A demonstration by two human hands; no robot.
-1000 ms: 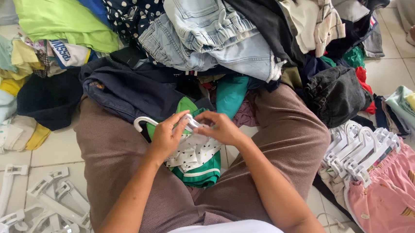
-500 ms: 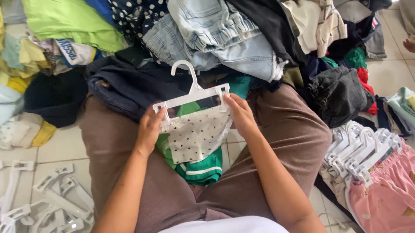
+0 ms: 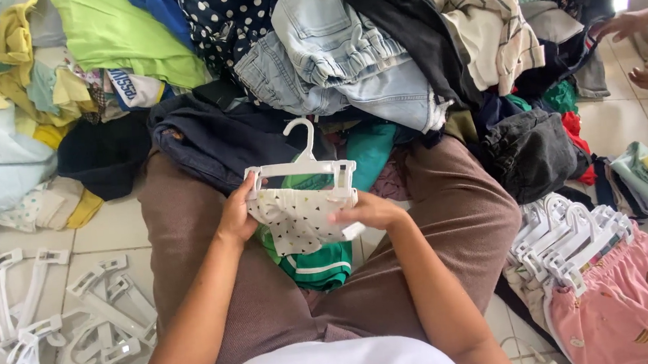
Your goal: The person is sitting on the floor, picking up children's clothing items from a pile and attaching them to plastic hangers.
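Note:
I sit cross-legged in brown trousers and hold a white plastic clip hanger [image 3: 302,168] over my lap. A small white garment with dark triangle marks [image 3: 301,220] hangs from it. My left hand [image 3: 237,217] grips the hanger's left clip and the cloth's edge. My right hand [image 3: 368,211] pinches the garment's right side just under the right clip. A green striped garment [image 3: 316,263] lies on my lap beneath.
A big heap of mixed clothes, with light denim [image 3: 331,60] and black items, fills the floor ahead. Loose white hangers [image 3: 53,330] lie on the tiles at left. Clothes on hangers, pink shorts [image 3: 626,313] on top, are stacked at right. Another person's hand [image 3: 621,26] shows top right.
The hanger with the small garment was raised out of my lap and held up flat, then lowered a little. My right hand slid from the right clip onto the cloth below it.

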